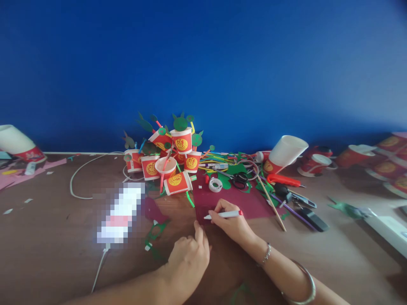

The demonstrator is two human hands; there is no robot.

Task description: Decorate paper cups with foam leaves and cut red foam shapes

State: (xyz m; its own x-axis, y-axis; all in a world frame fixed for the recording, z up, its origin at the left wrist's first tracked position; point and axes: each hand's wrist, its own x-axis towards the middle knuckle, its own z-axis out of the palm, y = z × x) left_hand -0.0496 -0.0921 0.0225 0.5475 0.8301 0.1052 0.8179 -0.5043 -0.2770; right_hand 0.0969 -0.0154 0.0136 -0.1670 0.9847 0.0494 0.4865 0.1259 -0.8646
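Your right hand (230, 222) is closed in a writing grip around a white pen with a red band (224, 214). The pen lies almost level, its long axis running left to right across the view, tip pointing left and resting on the near left part of a dark maroon sheet of craft paper (251, 201). The sheet lies flat on the brown wooden table (47, 245), spreading away from that hand toward the back and right.

Your left hand (187, 260) is loosely curled and holds nothing; its thumb reaches up toward the sheet's near left corner, just beside the pen tip, though you cannot tell whether it presses on the paper. The right hand is the nearer one to the sheet, since it lies over it.

One pen is in hand and one maroon sheet lies under it. Behind the sheet sit one roll of clear tape (215, 184) and one pair of black-handled scissors (239, 180). To the right lies one long wooden stick (271, 200), angled from back left to front right. Behind and to the left stands a cluster of about eight red and white paper cups with green paper leaves (171, 159). A charging cable (98, 267) trails across the table to your left.
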